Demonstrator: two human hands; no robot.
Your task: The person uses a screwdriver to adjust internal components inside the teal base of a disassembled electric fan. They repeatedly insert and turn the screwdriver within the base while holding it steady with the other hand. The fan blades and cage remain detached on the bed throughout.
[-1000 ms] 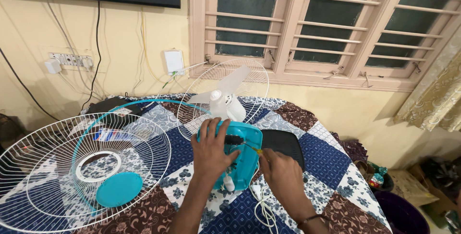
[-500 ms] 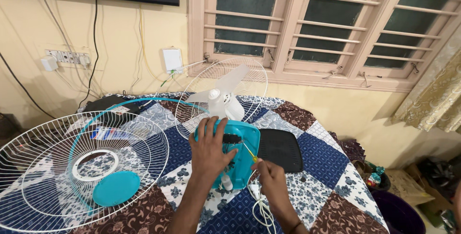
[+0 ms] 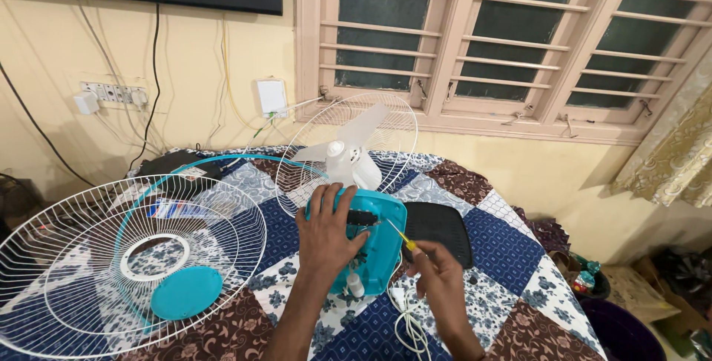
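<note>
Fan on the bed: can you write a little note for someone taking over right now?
Left hand presses flat on the teal fan base. Right hand holds a yellow screwdriver, tip at the base's edge. Done: front grille and round teal cap are off, lying left on the quilt; black cover lies right. Left: blades and rear grille still attached.
</note>
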